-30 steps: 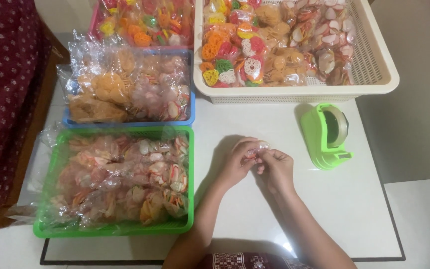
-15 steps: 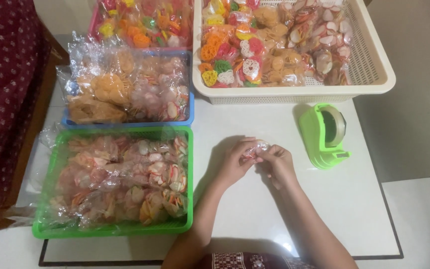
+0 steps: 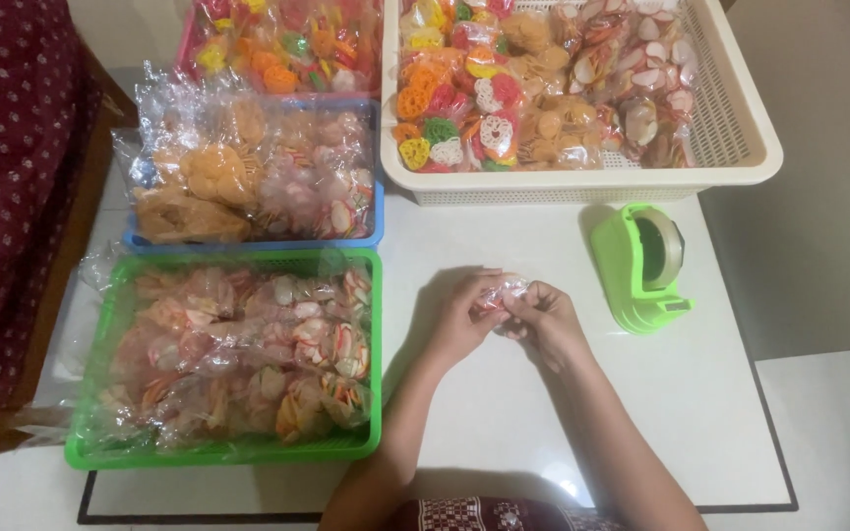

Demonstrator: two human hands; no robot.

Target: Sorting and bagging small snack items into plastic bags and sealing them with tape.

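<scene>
My left hand [image 3: 464, 317] and my right hand [image 3: 546, 317] meet above the white table [image 3: 504, 236], both pinching a small clear plastic packet of pink-and-white crackers [image 3: 500, 292]. The packet is mostly hidden between my fingers. A green tape dispenser [image 3: 641, 264] stands just right of my right hand, apart from it.
A green basket [image 3: 223, 454] of bagged crackers sits at the left, a blue basket [image 3: 253, 239] behind it and a pink one [image 3: 189, 44] further back. A large cream basket [image 3: 740, 128] holds colourful cracker packets at the far right. A dark red patterned cloth [image 3: 2, 197] lies at the left edge.
My hands have shifted slightly, working the small packet between the fingers. Everything else stays put.
</scene>
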